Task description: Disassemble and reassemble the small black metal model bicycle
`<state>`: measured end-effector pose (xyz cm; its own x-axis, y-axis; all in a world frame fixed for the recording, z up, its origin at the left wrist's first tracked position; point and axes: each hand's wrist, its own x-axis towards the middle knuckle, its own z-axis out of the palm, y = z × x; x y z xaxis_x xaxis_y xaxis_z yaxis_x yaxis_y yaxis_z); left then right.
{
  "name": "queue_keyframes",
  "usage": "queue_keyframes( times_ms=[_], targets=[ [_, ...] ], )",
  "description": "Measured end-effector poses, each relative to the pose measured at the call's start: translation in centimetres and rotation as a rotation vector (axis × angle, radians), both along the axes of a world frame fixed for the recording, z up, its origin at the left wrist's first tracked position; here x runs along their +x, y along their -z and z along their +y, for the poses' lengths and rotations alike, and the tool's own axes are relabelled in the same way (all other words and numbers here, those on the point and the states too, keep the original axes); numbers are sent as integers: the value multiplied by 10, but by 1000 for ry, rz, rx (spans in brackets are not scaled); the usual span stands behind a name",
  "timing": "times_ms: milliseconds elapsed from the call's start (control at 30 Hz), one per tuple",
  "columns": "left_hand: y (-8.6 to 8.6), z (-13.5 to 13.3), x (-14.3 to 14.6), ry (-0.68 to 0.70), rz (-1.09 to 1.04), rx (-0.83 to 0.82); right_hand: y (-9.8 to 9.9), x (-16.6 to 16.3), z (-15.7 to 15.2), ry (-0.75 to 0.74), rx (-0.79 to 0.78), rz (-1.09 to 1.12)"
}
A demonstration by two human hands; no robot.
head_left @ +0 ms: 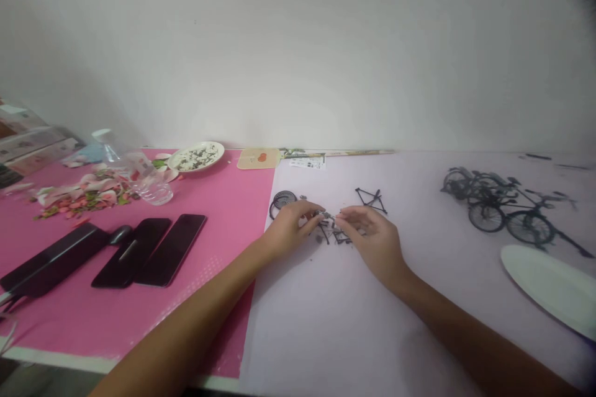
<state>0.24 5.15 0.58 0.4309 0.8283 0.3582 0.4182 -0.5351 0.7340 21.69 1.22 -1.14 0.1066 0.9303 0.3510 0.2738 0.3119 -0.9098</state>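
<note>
Over the white sheet, my left hand and my right hand face each other with fingertips pinched. Between them is a small grey part, too small to name; the left fingers close on it and the right fingertips touch its other end. Beneath the hands lie small black model bicycle parts. Spoked toy wheels rest just beyond my left hand, partly covered by it. A black model bicycle frame lies behind my right hand.
Assembled model bicycles stand at the right, near a white plate. On the pink cover at left are two dark phones, a black case, a plastic bottle, petals and a filled dish.
</note>
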Motion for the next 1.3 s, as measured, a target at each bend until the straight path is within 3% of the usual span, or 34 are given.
queue_keyframes(
  times_ms=[333, 500, 933, 1300],
  targets=[
    [1, -7, 12, 56, -281, -303, 1, 0, 3, -68, -80, 119],
    [2, -10, 13, 26, -333, -307, 0, 0, 3, -74, -133, 141],
    [6, -14, 20, -53, -378, -354, -2, -2, -1, -2, -107, -53],
    [5, -11, 21, -32, -519, -497, -2, -3, -1, -14, -110, -64]
  ],
)
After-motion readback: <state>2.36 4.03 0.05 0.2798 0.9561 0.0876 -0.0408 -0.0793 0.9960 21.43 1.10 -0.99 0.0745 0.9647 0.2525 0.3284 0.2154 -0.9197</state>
